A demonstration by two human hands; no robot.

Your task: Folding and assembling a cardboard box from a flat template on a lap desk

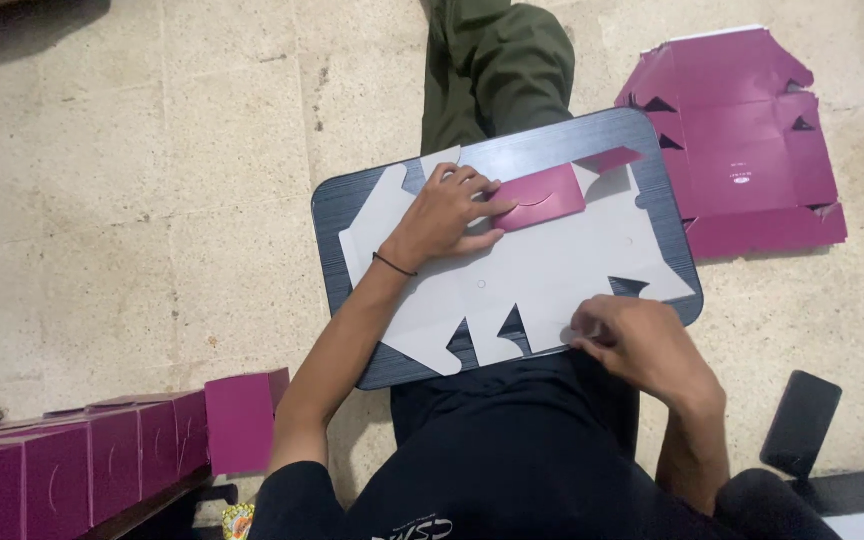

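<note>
A flat die-cut cardboard box blank (542, 270), white side up, lies on a dark lap board (352, 205) across my legs. My left hand (447, 215) presses down on the blank, its fingers holding a folded-over magenta flap (542, 195) flat. A second small magenta flap (607, 158) is turned up at the far edge. My right hand (637, 340) rests on the blank's near right edge, fingertips pinching a tab there. A thin black band sits on my left wrist.
A stack of flat magenta box blanks (742, 150) lies on the stone floor at the upper right. Several assembled magenta boxes (102, 455) stand in a row at the lower left. A black phone (800, 422) lies on the floor by my right elbow.
</note>
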